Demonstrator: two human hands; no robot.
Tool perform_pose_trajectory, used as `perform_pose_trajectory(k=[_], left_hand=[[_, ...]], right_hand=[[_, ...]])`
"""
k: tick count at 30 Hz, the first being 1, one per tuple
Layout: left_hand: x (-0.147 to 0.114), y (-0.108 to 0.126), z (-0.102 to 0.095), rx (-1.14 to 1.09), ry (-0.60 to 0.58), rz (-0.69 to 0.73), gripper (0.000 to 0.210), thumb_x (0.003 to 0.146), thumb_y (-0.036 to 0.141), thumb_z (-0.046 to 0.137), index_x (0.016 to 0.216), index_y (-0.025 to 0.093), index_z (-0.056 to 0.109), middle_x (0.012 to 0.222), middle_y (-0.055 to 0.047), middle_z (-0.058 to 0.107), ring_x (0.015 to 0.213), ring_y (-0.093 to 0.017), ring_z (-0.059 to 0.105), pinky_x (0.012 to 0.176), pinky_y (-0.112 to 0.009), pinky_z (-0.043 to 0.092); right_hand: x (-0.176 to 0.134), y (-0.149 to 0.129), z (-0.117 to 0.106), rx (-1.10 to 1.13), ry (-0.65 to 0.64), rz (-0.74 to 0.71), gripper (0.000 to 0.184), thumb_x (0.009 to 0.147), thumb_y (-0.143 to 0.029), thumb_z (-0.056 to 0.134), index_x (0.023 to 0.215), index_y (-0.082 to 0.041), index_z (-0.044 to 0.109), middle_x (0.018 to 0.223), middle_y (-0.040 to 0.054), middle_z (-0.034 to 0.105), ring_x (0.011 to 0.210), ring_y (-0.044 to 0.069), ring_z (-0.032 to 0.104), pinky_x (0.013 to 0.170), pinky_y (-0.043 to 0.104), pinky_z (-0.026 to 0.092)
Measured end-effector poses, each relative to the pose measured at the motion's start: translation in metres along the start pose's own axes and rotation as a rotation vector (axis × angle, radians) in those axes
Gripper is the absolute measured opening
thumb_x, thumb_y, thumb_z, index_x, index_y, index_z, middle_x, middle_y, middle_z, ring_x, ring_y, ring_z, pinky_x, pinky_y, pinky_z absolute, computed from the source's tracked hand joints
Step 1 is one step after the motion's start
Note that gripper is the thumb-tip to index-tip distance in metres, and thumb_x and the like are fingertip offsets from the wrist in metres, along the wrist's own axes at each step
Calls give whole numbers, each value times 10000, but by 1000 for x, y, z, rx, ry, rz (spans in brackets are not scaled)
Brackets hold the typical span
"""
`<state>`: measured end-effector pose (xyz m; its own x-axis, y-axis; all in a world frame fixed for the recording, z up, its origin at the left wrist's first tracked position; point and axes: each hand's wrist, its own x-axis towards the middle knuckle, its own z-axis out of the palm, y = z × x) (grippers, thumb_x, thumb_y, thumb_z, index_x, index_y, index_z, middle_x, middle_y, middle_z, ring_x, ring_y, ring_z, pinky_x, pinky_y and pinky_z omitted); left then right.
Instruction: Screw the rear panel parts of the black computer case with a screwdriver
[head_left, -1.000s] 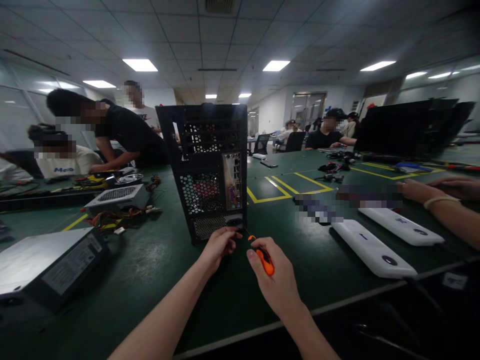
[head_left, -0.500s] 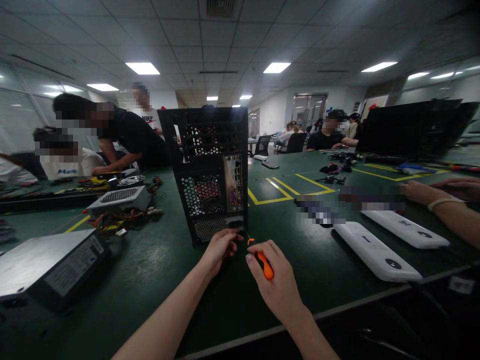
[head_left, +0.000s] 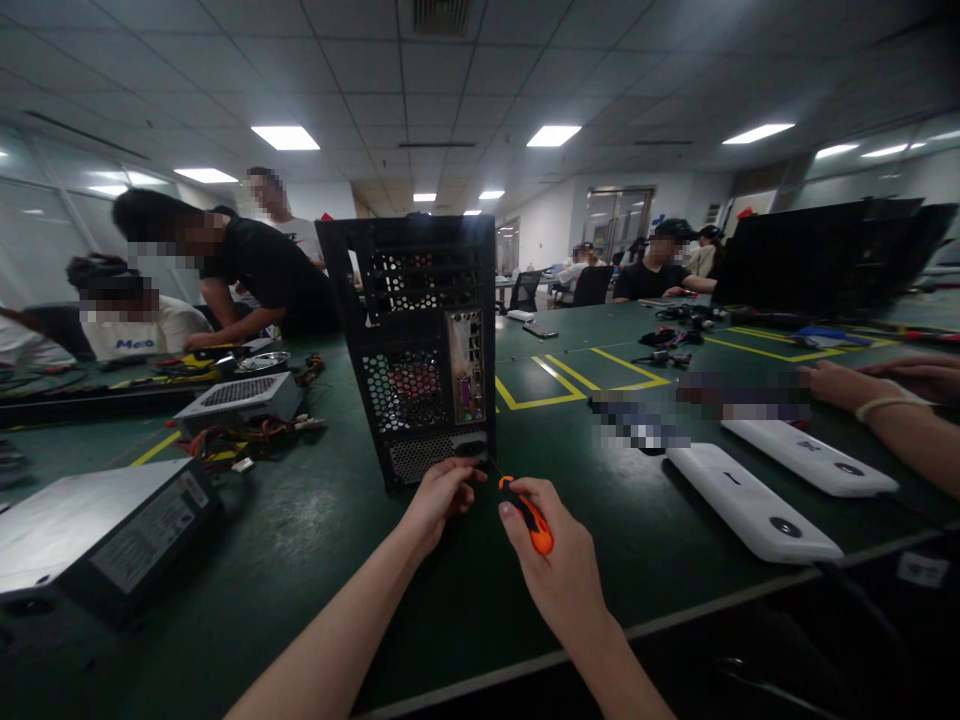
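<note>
A black computer case (head_left: 357, 330) stands upright on the green table, its back panel with vents and ports facing me. My right hand (head_left: 559, 545) is closed round a screwdriver (head_left: 541, 538) with an orange and black handle. Its thin shaft points up and left to the lower right corner of the case; whether the tip touches a screw is too small to tell. Close to that tip, my left hand (head_left: 444, 497) has its fingers curled together at the bottom edge of the case. What they pinch, if anything, is hidden.
On the left lie a large power supply (head_left: 150, 530) and a second power supply (head_left: 244, 398) with loose cables. Two white devices (head_left: 750, 505) rest on the right, near a co-worker's hands (head_left: 840, 385). Monitors (head_left: 810, 260) stand behind them; more people sit farther back.
My right hand and the screwdriver have shifted slightly right, and the handle has turned a little. The left hand has stayed nearly still at the case.
</note>
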<state>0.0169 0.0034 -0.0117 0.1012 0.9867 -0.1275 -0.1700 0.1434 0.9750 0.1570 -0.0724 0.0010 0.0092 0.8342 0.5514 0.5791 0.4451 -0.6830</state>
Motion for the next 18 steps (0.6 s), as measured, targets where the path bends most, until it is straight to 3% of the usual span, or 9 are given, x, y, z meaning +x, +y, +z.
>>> perform_pose_trajectory(k=[2,8,12,18], left_hand=[[0,0,-1,5,-3,2,238,684,198,499,905,113,510,789,-52,591,428,-31,434,385,-166,271],[-4,2,1,23,-107,11,287,698,223,497,967,124,514,851,-71,588,457,-34,447,390,-160,285],[-3,1,2,12,-181,26,352,711,240,491,1049,143,479,911,-77,582,458,-37,455,383,-164,286],[-1,0,1,2,-193,32,401,723,245,478,1113,155,444,939,-81,577,476,-39,463,390,-161,290]], right_hand=[[-1,1,1,21,4,12,151,798,-291,418,915,-199,446,750,0,529,648,128,513,604,257,397],[-1,1,-1,-71,19,-152,87,733,-163,440,801,-188,488,759,19,511,727,153,492,659,281,384],[0,-1,0,-76,1,-124,67,764,-203,433,773,-194,498,762,25,511,726,155,491,652,281,383],[-2,0,3,-81,40,-80,136,783,-229,434,908,-193,474,788,14,541,688,137,502,651,279,386]])
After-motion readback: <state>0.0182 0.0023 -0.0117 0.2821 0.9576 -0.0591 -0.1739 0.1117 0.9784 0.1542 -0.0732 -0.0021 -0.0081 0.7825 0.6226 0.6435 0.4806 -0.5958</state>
